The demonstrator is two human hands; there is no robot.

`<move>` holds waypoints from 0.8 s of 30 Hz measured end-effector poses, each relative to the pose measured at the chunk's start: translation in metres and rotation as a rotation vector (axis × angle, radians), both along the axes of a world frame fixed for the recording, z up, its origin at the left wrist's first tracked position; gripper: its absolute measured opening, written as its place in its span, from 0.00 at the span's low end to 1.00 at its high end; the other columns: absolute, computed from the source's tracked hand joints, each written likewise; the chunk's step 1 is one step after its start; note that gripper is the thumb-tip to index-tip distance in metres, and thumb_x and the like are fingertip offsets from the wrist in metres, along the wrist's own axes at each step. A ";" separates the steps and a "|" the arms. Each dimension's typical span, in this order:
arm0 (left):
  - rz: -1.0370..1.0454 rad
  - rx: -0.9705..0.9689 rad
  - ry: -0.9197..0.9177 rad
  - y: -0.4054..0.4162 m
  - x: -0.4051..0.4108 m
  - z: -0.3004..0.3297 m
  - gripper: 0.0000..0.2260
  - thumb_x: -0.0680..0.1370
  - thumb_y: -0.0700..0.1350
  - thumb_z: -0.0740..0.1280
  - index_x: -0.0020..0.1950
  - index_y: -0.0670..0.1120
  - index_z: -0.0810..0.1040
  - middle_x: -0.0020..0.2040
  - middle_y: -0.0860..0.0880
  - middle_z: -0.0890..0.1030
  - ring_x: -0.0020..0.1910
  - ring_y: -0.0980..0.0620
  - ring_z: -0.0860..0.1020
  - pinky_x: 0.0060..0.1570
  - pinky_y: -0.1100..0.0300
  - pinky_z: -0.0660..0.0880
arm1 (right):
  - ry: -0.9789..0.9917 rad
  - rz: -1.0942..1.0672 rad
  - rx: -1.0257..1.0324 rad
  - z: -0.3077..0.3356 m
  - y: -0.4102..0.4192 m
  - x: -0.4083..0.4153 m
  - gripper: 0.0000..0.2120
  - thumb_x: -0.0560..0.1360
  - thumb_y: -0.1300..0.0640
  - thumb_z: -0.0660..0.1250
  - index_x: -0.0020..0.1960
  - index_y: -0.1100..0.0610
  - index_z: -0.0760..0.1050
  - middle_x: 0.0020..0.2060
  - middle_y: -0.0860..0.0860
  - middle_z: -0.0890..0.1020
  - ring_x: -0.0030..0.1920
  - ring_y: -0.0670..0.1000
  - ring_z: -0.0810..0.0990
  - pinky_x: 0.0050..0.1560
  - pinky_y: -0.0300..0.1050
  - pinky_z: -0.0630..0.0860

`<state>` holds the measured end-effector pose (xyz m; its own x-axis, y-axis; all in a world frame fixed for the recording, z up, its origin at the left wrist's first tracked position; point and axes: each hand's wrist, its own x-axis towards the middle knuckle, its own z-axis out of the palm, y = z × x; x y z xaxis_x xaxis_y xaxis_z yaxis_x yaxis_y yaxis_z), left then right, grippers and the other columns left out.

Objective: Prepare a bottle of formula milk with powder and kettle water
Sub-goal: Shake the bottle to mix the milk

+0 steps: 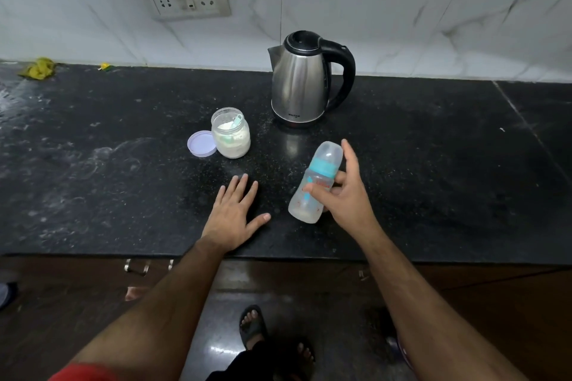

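The right hand is wrapped around the capped baby bottle, holding it tilted just right of the frame's centre, thumb across its front and index finger raised beside the cap. The left hand lies flat with spread fingers on the black counter, holding nothing. Above stand the open powder jar and kettle.

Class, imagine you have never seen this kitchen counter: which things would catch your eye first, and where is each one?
The steel kettle stands at the back of the black counter, near the wall. In front, the right hand holds a tilted capped bottle. To the left sits an open powder jar with its lilac lid beside it; the left hand lies flat.
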<state>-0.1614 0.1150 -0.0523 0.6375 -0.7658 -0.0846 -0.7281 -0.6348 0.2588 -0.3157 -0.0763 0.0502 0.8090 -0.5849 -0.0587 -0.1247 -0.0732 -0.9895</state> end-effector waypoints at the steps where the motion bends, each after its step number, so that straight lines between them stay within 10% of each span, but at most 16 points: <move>1: -0.015 0.000 -0.007 -0.004 0.001 -0.002 0.46 0.71 0.76 0.39 0.81 0.50 0.50 0.82 0.46 0.46 0.80 0.48 0.41 0.78 0.47 0.42 | -0.038 -0.012 0.037 0.004 0.000 -0.003 0.48 0.73 0.63 0.75 0.79 0.41 0.48 0.54 0.48 0.84 0.53 0.48 0.85 0.56 0.53 0.82; 6: -0.017 0.083 -0.061 -0.007 -0.004 -0.016 0.49 0.68 0.76 0.28 0.81 0.51 0.48 0.82 0.47 0.45 0.80 0.48 0.40 0.78 0.47 0.40 | -0.181 -0.049 0.146 0.037 0.001 -0.013 0.46 0.75 0.67 0.71 0.80 0.44 0.46 0.45 0.47 0.86 0.49 0.49 0.86 0.43 0.47 0.83; 24: 0.022 -0.022 -0.070 -0.004 0.000 -0.026 0.39 0.75 0.73 0.45 0.80 0.52 0.57 0.82 0.49 0.53 0.81 0.50 0.46 0.79 0.47 0.45 | -0.519 -0.249 0.255 0.100 0.016 -0.011 0.36 0.74 0.61 0.65 0.78 0.53 0.52 0.42 0.40 0.84 0.43 0.45 0.84 0.38 0.45 0.81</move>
<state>-0.1614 0.1110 -0.0787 0.6581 -0.7525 -0.0228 -0.7307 -0.6458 0.2214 -0.3263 -0.0600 0.1504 0.6111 -0.7785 0.1432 0.3938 0.1421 -0.9081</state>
